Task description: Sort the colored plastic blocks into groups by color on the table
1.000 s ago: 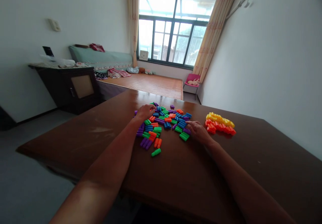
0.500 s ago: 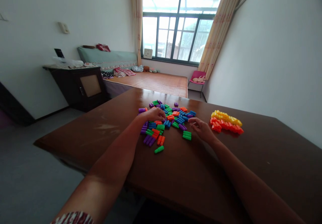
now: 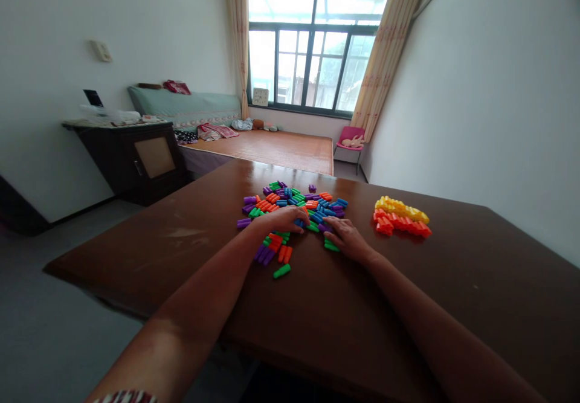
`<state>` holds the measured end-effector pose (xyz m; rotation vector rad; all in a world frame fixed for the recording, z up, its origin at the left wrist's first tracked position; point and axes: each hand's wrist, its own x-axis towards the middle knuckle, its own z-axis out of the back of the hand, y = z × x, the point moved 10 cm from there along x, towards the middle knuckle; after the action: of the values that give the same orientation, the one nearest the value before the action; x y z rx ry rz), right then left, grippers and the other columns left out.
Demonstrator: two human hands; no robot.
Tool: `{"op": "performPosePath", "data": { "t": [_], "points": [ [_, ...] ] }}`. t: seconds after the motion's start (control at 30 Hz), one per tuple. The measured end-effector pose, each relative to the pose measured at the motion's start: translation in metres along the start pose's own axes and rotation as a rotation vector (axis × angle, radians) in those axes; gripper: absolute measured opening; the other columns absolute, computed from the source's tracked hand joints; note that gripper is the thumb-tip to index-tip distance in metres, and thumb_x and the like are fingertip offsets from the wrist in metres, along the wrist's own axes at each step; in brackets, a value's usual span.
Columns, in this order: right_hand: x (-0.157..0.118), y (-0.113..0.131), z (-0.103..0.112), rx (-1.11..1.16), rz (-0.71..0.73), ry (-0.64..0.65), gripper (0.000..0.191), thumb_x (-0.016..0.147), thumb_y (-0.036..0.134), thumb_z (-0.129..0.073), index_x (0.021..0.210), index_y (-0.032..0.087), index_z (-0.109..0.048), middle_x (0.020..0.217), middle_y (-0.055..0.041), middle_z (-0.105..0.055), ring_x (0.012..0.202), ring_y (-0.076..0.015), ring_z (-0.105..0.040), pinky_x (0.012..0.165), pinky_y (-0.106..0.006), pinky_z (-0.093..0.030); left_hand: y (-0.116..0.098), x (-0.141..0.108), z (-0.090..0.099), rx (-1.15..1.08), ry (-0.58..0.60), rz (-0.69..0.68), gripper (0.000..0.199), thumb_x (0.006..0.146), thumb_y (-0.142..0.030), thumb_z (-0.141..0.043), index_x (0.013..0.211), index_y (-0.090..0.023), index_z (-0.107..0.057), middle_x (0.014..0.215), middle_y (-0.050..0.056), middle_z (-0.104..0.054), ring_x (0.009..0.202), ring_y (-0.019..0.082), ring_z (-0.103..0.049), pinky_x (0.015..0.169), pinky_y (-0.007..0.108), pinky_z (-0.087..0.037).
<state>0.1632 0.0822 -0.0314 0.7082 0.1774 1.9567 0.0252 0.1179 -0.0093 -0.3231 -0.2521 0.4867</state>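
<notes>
Small plastic pieces in purple, green, blue and orange lie in a loose pile on the brown table (image 3: 181, 270). My left hand (image 3: 292, 217) is over the middle of the pile, its fingers bent down around a blue piece (image 3: 299, 224). At the pile's right edge, my right hand (image 3: 345, 237) rests with its fingers spread, touching the pieces there and partly covering a green piece (image 3: 331, 245). Nearer to me lies a single green piece (image 3: 281, 271), beside an orange piece (image 3: 285, 254).
To the right of the pile are a row of yellow pieces (image 3: 402, 208) and a row of orange-red pieces (image 3: 402, 224). Beyond the table stand a bed (image 3: 281, 149), a dark cabinet (image 3: 154, 155) and a pink chair (image 3: 351, 134).
My left hand has moved right and slightly down, uncovering pieces at the pile's left. My right hand has moved left and down onto the pile's right edge. The view has shifted a little.
</notes>
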Motion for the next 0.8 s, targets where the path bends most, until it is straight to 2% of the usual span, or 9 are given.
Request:
{"op": "performPosePath", "data": {
  "t": [0.07, 0.2, 0.33, 0.57, 0.8],
  "points": [
    [-0.001, 0.001, -0.004, 0.056, 0.018, 0.030, 0.045, 0.091, 0.041, -0.052, 0.132, 0.024, -0.057, 0.131, -0.0090, -0.062, 0.120, -0.0256, -0.056, 0.101, -0.043, -0.045, 0.002, -0.002, 0.000, -0.017, 0.027, 0.022, 0.023, 0.076, -0.022, -0.072, 0.099, -0.020, -0.074, 0.108, 0.004, -0.070, 0.102, 0.019, -0.063, 0.094, 0.027, -0.046],
    [-0.001, -0.010, -0.001, 0.190, -0.030, -0.002, 0.044, 0.089, 0.037, -0.054, 0.131, 0.023, -0.055, 0.120, -0.0082, -0.067, 0.099, -0.0209, -0.067, 0.091, -0.037, -0.053, 0.018, -0.009, 0.016, 0.048, -0.083, 0.147, 0.023, 0.079, -0.023, -0.066, 0.101, -0.020, -0.074, 0.106, 0.004, -0.071, 0.100, 0.019, -0.063, 0.091, 0.027, -0.047],
    [-0.001, -0.020, 0.007, 0.177, -0.096, -0.045, 0.032, 0.091, 0.036, -0.049, 0.118, 0.023, -0.062, 0.108, -0.0061, -0.072, 0.095, -0.0212, -0.068, 0.088, -0.035, -0.052, 0.032, -0.013, 0.025, 0.068, -0.160, 0.223, 0.028, 0.087, -0.029, -0.057, 0.109, -0.019, -0.071, 0.105, 0.005, -0.072, 0.094, 0.018, -0.065, 0.084, 0.025, -0.048],
    [-0.001, -0.031, 0.017, 0.100, -0.195, -0.094, 0.034, 0.092, 0.039, -0.045, 0.113, 0.022, -0.065, 0.092, -0.0054, -0.074, 0.080, -0.0207, -0.068, 0.074, -0.030, -0.050, 0.042, -0.014, 0.024, 0.087, -0.151, 0.274, 0.030, 0.091, -0.038, -0.050, 0.090, -0.020, -0.074, 0.079, 0.002, -0.073, 0.079, 0.017, -0.064, 0.075, 0.022, -0.046],
    [-0.001, -0.045, 0.020, 0.117, -0.249, -0.112, 0.032, 0.092, 0.042, -0.042, 0.099, 0.023, -0.067, 0.092, -0.0050, -0.073, 0.081, -0.0208, -0.067, 0.074, -0.031, -0.049, 0.042, -0.016, 0.028, 0.149, -0.176, 0.296, 0.026, 0.088, -0.035, -0.052, 0.092, -0.023, -0.075, 0.082, 0.003, -0.074, 0.082, 0.018, -0.065, 0.074, 0.023, -0.046]
  ]
}}
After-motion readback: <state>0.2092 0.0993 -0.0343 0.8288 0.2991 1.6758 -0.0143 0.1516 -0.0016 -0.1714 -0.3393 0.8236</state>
